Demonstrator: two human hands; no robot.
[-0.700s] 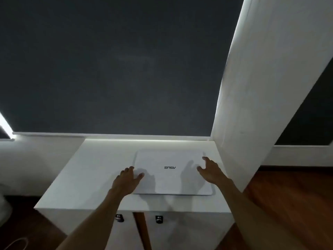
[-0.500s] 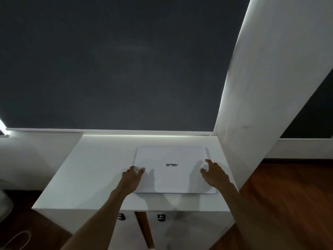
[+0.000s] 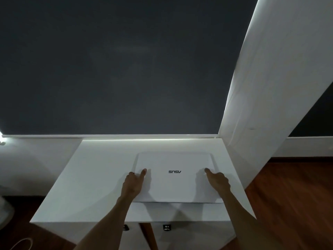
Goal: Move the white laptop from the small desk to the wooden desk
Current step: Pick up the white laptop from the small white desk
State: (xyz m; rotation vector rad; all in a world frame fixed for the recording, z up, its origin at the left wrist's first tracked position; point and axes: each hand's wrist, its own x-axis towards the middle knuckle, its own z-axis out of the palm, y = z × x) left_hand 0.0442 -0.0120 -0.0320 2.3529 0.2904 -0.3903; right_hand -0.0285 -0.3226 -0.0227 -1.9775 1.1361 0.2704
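The white laptop (image 3: 173, 184) lies shut on the small white desk (image 3: 93, 186), logo upside down towards me. My left hand (image 3: 133, 184) holds its left edge, thumb on the lid and fingers wrapped around the side. My right hand (image 3: 218, 183) holds the right edge the same way. The laptop's near edge casts a shadow on the desk and looks slightly raised. No wooden desk is in view.
A dark blind (image 3: 117, 69) fills the wall behind the desk. A white pillar (image 3: 270, 87) stands right against the desk's right side. Wooden floor (image 3: 292, 204) lies to the right. A wooden leg (image 3: 146, 235) shows under the desk front.
Both hands have closed in from resting beside the laptop's near corners to gripping its side edges, thumbs now on the lid. The laptop's near edge now throws a shadow.
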